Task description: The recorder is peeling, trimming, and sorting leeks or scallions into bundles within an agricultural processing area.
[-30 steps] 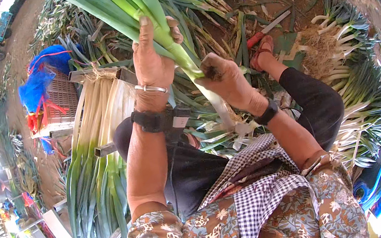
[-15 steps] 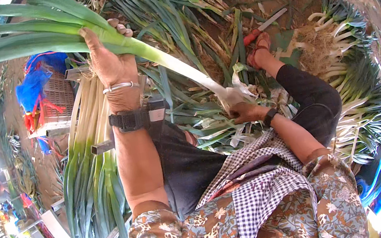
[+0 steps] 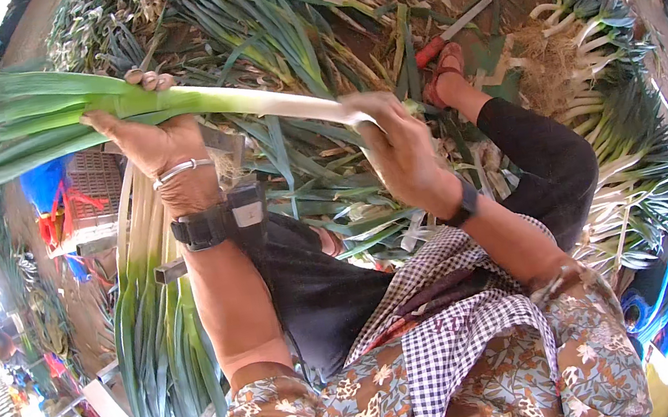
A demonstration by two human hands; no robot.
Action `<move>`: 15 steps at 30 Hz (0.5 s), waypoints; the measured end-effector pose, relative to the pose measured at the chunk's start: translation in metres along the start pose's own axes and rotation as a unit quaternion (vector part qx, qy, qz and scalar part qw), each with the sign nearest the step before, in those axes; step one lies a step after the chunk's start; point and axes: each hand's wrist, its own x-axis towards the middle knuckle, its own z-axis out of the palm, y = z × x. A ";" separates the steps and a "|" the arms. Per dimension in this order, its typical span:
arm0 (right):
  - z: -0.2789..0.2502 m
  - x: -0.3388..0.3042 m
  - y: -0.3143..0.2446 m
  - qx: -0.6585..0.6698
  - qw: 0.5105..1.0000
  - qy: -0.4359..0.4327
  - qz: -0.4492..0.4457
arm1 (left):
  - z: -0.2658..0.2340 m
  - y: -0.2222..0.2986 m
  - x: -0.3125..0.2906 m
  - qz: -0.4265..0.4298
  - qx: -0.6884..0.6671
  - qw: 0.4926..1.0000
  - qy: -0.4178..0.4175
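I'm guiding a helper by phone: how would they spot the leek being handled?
Find the wearer's black-trousered legs, then look beyond them to the left hand wearing a silver-coloured bangle. It grips a long green-and-white leek whose pale end meets the blurred right hand. Unlike the pale-stemmed leeks bundled beside the left forearm, this one stretches alone between both hands.

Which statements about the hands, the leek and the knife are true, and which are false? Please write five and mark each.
1. The left hand grips the leek near its green leaves. True.
2. The knife has a red handle. True.
3. The right hand holds the knife. False: it is at the leek's white end.
4. A bangle is on the left wrist. True.
5. The leek stands upright. False: it slants nearly sideways across the view.
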 end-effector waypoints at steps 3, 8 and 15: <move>0.032 0.014 0.026 -0.148 0.989 -0.023 -0.008 | 0.006 -0.016 -0.007 -0.016 -0.002 0.996 0.084; 0.028 -0.004 0.074 0.200 0.899 -0.231 0.314 | 0.007 -0.009 -0.012 -0.066 0.017 0.998 -0.016; -0.030 -0.124 0.100 0.175 0.781 -0.383 0.460 | -0.023 0.050 0.032 -0.146 -0.116 0.962 -0.201</move>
